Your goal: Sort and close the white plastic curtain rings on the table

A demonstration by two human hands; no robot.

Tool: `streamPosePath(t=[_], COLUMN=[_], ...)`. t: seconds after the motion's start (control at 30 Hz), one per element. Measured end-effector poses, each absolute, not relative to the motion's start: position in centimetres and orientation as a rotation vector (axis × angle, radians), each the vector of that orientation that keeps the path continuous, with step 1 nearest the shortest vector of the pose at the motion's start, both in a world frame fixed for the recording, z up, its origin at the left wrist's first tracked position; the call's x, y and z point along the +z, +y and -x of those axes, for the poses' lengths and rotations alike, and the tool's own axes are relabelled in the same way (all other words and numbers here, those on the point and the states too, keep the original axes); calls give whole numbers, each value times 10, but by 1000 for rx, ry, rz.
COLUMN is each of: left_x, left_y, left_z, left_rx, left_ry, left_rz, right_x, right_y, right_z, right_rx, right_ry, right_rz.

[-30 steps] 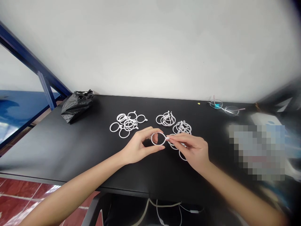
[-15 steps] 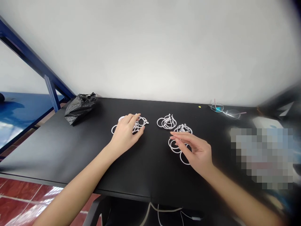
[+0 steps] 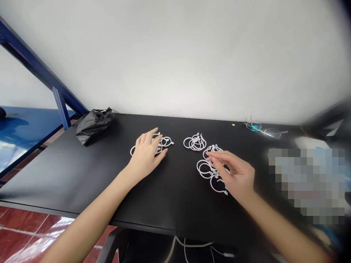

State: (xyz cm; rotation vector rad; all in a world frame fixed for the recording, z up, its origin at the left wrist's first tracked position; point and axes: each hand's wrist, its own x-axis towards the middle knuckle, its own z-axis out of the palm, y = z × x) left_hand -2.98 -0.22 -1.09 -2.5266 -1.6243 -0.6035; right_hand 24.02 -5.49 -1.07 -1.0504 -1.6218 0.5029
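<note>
My left hand (image 3: 145, 153) rests over the left pile of white plastic rings (image 3: 166, 141), which look like shower curtain rings. Its fingers are spread, and they cover much of that pile. Above the right pile of white rings (image 3: 203, 168) hovers my right hand (image 3: 234, 171), its fingers loosely bent and the thumb near the fingertips. Nothing shows between them. Some rings there lie partly under this hand, and at least one has its clasp undone. A smaller cluster of rings (image 3: 195, 142) sits between the two hands, further back.
On the black table (image 3: 164, 197), a crumpled black plastic bag (image 3: 93, 126) stands at the back left. Eyeglasses (image 3: 263, 130) lie at the back right, near a blurred-out item (image 3: 307, 182). Pale cables (image 3: 192, 244) hang below the front edge.
One second ago both hands held a single ring between them. My left hand has since moved left onto the left pile. My right hand let go and shifted slightly right.
</note>
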Motion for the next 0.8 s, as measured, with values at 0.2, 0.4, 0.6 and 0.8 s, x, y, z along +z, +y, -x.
streamPosePath(t=[0.2,0.4,0.6,0.8], left_x=[-13,-17,-17,-13], left_y=[-14,-23,-26,-28], left_z=[11,0,-4,-8], left_rx=[-786,-689,-763,-828], left_ry=[-1243,-1018,-1028,-1074], left_rz=[2959,3159,3230,3359], right_x=[-8,-17,-24,-21], right_y=[-46,-44,-48,-51], right_z=[-254,-254,-245,-238], right_rx=[363,422,463,467], right_ry=[-2002,-2323,-2210,-2083], right_rz=[1116,1117,1004,898])
